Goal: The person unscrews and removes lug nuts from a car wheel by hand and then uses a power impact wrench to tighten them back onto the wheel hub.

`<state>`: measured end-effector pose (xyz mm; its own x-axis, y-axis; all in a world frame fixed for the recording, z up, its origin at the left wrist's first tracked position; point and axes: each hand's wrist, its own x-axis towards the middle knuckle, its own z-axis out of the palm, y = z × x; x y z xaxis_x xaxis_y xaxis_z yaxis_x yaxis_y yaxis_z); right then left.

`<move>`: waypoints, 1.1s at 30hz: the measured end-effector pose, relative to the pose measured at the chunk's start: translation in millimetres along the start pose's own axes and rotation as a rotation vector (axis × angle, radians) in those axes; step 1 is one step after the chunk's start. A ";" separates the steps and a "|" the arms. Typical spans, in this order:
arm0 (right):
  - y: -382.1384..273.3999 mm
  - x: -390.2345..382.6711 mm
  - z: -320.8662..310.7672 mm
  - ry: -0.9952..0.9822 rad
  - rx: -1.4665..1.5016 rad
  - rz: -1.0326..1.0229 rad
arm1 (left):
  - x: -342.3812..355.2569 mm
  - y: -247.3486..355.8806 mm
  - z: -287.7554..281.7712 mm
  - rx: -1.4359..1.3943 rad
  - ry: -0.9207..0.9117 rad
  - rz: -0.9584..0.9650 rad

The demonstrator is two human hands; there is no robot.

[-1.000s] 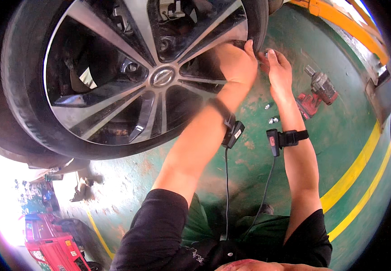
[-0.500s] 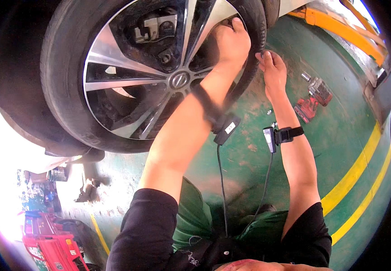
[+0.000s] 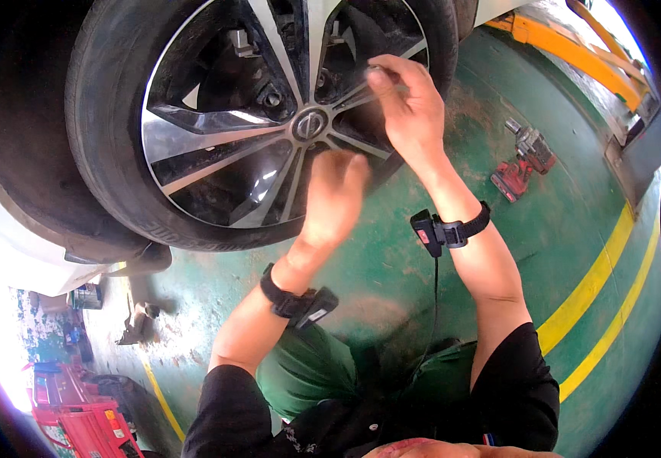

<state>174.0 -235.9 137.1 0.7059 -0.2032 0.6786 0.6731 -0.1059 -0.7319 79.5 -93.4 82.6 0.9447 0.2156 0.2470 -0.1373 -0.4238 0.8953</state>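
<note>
The car wheel (image 3: 105, 137) fills the upper middle, with black and silver spokes, a centre cap (image 3: 309, 124) and an exposed bolt hole (image 3: 273, 99). My right hand (image 3: 410, 111) is raised over the upper right spokes, fingertips pinched on a small thing I cannot make out. My left hand (image 3: 334, 191) is lower, in front of the bottom spokes, blurred, with its fingers curled; what it holds, if anything, is not clear. Each wrist wears a black strap with a small device. A red and black cordless impact wrench (image 3: 533, 149) lies on the floor right of the tyre.
An orange lift arm (image 3: 544, 38) runs along the upper right. The green floor (image 3: 575, 267) carries yellow stripes. A red wheeled machine (image 3: 78, 412) stands at lower left, with assorted items (image 3: 86, 298) above it. The car's white bodywork (image 3: 32, 256) is at left.
My left hand has dropped from the upper right of the wheel to below its centre cap. My right hand has moved up and left, from beside the tyre to over the spokes.
</note>
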 end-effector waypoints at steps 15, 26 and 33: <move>-5.8 -1.7 46.0 -0.054 -0.304 -0.293 | -54.1 -30.9 -18.6 -0.140 -0.029 -0.216; -9.4 8.7 34.4 -0.190 -0.496 -0.318 | -48.2 -21.0 -28.3 -0.358 -0.124 -0.474; -9.4 16.2 32.2 -0.236 -0.455 -0.321 | -50.3 -17.3 -37.6 -0.381 -0.148 -0.456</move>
<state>186.2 -206.8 157.0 0.5480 0.1241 0.8273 0.7357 -0.5422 -0.4060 23.1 -63.7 68.7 0.9608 0.1655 -0.2223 0.2199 0.0330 0.9750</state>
